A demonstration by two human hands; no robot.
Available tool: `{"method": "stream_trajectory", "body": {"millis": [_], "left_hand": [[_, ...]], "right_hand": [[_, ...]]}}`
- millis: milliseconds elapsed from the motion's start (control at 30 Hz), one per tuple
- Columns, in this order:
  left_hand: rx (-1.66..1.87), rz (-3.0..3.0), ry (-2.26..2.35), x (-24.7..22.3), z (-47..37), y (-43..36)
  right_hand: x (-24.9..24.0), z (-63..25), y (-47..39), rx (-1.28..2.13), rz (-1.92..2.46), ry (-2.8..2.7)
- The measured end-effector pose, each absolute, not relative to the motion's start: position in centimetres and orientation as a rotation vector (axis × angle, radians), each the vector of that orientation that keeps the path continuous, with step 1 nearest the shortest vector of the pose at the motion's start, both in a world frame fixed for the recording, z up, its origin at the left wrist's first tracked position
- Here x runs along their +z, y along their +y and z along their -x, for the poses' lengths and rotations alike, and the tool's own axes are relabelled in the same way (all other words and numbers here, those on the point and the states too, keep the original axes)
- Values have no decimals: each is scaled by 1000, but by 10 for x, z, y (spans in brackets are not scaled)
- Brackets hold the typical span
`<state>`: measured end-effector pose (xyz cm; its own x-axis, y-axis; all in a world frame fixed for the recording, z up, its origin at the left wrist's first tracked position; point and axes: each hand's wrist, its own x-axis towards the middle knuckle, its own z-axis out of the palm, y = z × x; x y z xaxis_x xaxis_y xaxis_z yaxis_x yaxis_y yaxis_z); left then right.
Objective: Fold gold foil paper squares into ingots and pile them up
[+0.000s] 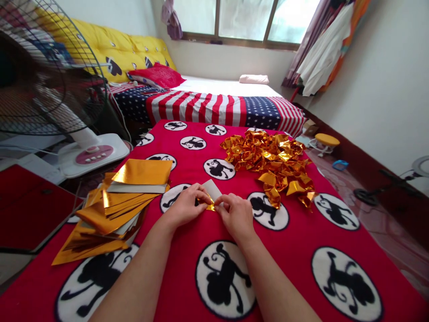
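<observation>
Pinching shiny gold foil (pixel 211 207), pale-backed, w/ hands (pixel 186 203) (pixel 237 218)

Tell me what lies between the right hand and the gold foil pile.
Only bare red cloth separates the right hand and foil pile in the head view.

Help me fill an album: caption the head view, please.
Hands pinch a foil sheet over red monkey-print cloth, between a stack of flat sheets and a golden heap.

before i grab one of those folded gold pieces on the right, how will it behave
A folded gold piece is probably very light, since it looks like thin foil paper. It may crush if pinched hard, as its shape seems hollow and creased. The shiny surface might feel slippery.
</observation>
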<state>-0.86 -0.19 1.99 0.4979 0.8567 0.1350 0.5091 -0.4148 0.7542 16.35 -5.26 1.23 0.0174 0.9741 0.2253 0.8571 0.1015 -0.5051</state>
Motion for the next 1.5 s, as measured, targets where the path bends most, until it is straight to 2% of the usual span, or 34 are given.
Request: {"method": "stream_trajectory", "body": {"millis": [433,767,1200,1500], "left_hand": [[806,-2092,1190,15,3,-5],[829,-2318,1461,14,-5,-9],[882,-2151,1381,12,-30,-18],[840,-2092,1246,13,-26,-13]], "right_hand": [[6,-163,-51,285,1782,-1826],[3,-160,-50,229,1802,-1673],[6,-169,-47,313,1895,-1497],[3,-189,-47,526,1632,-1470]]}}
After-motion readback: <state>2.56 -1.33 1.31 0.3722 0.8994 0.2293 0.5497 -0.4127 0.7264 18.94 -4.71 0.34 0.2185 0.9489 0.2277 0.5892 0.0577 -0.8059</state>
